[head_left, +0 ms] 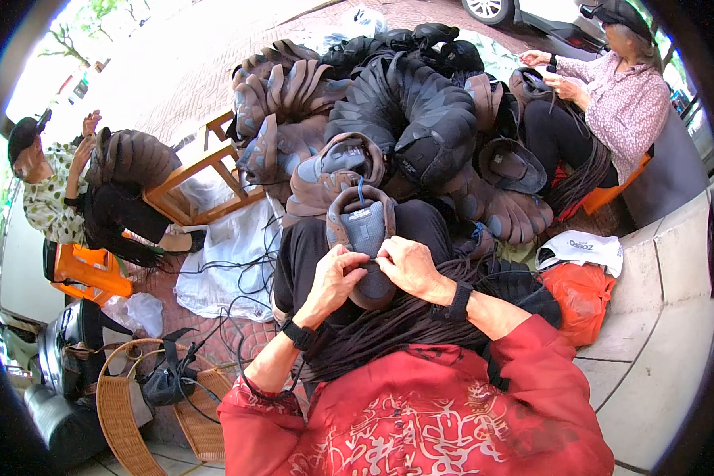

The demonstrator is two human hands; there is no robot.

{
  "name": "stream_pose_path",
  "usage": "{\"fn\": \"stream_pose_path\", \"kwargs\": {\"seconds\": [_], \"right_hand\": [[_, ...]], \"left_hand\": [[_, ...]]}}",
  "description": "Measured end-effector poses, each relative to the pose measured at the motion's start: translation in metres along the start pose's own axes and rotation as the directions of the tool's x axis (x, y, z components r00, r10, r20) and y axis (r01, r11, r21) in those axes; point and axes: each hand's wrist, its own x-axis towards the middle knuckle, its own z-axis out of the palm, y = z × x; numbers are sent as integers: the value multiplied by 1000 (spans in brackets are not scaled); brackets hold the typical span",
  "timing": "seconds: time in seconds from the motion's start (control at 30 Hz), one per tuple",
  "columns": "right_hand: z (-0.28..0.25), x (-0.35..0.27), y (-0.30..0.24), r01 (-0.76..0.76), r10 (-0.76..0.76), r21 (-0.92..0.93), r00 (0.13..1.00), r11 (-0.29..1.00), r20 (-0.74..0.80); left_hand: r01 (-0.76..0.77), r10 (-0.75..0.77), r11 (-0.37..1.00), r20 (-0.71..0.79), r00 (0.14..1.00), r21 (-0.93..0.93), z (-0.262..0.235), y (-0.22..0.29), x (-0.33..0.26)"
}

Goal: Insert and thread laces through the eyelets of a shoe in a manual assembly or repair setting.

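A brown shoe upper (365,224) with a grey-blue tongue rests on my lap, its toe toward me. My left hand (337,279) pinches at its left side, low on the lacing opening. From the other side, my right hand (411,270) is closed on the opening's edge, close to the left fingertips. Whether a lace end is between the fingers is too small to tell. A thick bundle of dark shoelaces (404,333) lies across my thighs, below both wrists. Just beyond the upper, a blue tie (361,189) links it to another brown shoe upper (337,170).
Nested stacks of black uppers (401,103) and brown uppers (289,95) pile up ahead. Co-workers sit at left (51,182) and right (623,95). A wooden stool frame (202,178), a wicker chair (127,420) and loose cords stand left; an orange bag (577,301) lies right.
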Motion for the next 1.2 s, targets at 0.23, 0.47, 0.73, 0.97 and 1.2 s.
{"fn": "stream_pose_path", "kwargs": {"seconds": [0.23,0.47,0.73,0.97,1.2], "right_hand": [[-2,0,3,-27,26,141,1000,990,10],[3,-3,9,-202,184,365,979,909,83],[-5,-2,3,5,-16,187,998,982,58],[-5,-2,-2,-12,10,102,1000,995,24],[-2,-3,4,-1,-2,184,1000,983,17]], "left_hand": [[-7,6,1000,-31,999,-19,4,0,0],[-51,52,999,-69,996,10,8,-4,2],[-126,140,956,-35,990,264,8,0,10],[-66,79,951,-31,996,302,12,1,11],[-52,72,970,-76,995,236,14,2,8]]}}
